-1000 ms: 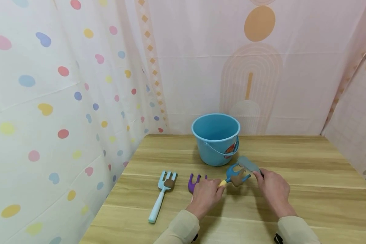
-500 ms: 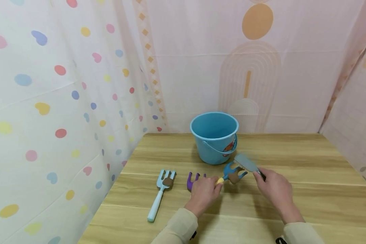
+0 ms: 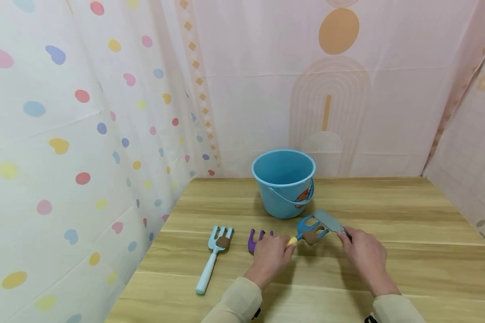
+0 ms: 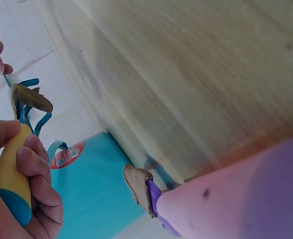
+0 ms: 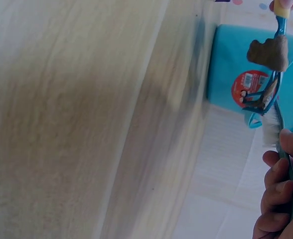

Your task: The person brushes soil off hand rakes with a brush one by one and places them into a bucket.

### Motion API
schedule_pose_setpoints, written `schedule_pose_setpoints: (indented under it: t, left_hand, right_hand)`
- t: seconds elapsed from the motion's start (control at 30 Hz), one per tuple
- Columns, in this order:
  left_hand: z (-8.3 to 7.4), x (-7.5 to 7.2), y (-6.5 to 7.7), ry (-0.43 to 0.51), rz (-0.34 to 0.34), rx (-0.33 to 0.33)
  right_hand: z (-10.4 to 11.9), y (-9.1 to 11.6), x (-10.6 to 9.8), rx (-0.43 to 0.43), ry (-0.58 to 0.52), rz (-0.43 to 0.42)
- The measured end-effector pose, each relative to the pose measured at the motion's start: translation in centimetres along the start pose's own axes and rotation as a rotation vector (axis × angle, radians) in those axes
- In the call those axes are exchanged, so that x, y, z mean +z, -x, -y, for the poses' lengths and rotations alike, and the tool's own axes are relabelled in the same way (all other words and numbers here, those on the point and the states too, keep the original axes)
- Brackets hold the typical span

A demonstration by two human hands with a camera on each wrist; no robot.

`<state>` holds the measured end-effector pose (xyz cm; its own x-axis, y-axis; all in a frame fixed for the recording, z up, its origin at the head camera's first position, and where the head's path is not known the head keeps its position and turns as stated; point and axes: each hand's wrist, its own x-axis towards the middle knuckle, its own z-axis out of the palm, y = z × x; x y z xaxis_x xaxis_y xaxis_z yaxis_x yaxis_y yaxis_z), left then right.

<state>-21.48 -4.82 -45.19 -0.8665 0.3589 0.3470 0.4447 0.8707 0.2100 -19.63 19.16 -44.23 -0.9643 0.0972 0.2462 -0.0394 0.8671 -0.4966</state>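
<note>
My left hand (image 3: 270,258) grips the yellow handle (image 4: 11,172) of a small garden fork with blue tines (image 3: 303,225), held up off the table. A brown mud-like lump (image 5: 270,54) clings to the fork's head. In my right hand (image 3: 365,260) is a brush (image 3: 328,220) with a grey-green back, its white bristles (image 5: 271,130) against the ends of the tines in the right wrist view. Below my left hand lies a purple fork (image 3: 252,244), largely hidden in the head view; its pink handle (image 4: 226,199) and a brown lump (image 4: 139,188) show in the left wrist view.
A blue bucket (image 3: 284,197) with a handle stands just behind the hands. On the left lies a light blue fork (image 3: 207,272) with a brown lump (image 3: 222,242) on its tines. Patterned curtains (image 3: 246,112) hang behind the wooden table (image 3: 420,233).
The brush has swung a little left over the fork's tines, then back right toward their ends. Both hands keep their grips; the bucket and the two lying forks stay put.
</note>
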Motion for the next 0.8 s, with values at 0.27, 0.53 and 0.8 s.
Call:
schedule_pose_setpoints:
  t: [0.27, 0.53, 0.8]
  left_hand:
    - [-0.1, 0.0, -0.1, -0.002, 0.008, -0.004]
    - [0.4, 0.1, -0.3, -0.006, 0.005, -0.011]
    - [0.8, 0.3, -0.4, -0.009, 0.023, -0.015]
  right_hand:
    - [-0.6, -0.3, -0.3, 0.056, -0.012, -0.001]
    - [-1.0, -0.8, -1.5, 0.058, -0.018, -0.077]
    - [-0.4, -0.6, -1.7, -0.011, -0.032, -0.034]
